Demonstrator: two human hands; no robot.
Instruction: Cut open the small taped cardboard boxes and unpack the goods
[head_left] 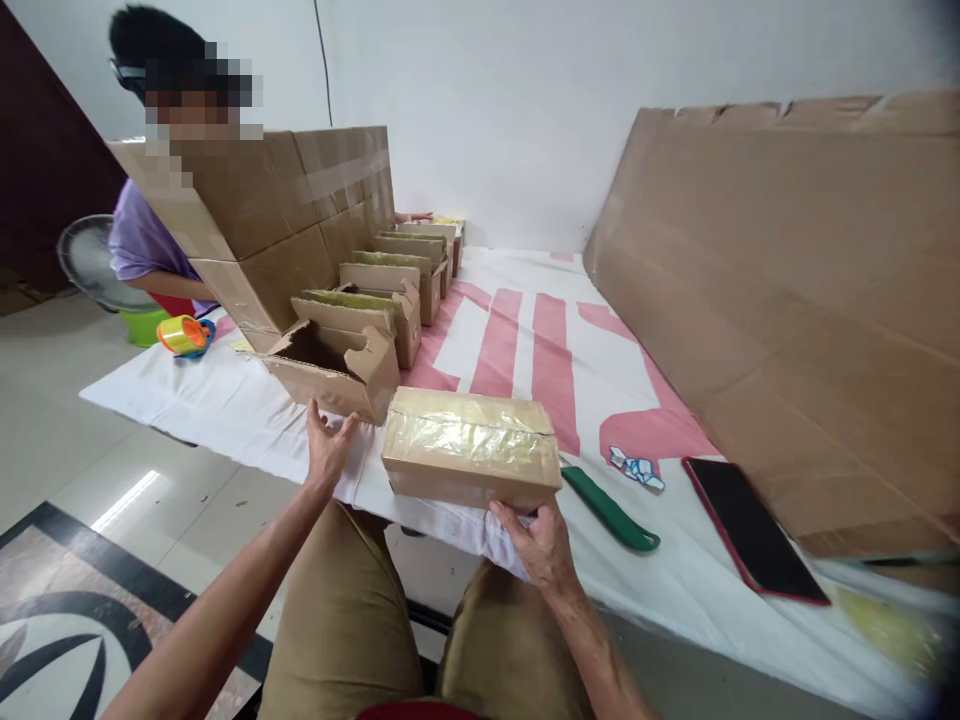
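Cardboard boxes (407, 328) stand open along the desk (551, 345), the nearest's contents unclear; at the edge before you lies a brown taped box (471, 440), top glossy, yellowish, your right hand (544, 548) in a corner grip, your left hand (330, 447) loosely spread by the row

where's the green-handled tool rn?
Head view, right of centre: the green-handled tool lies on the cloth-covered table, between the taped box and the phone, just right of the right hand.
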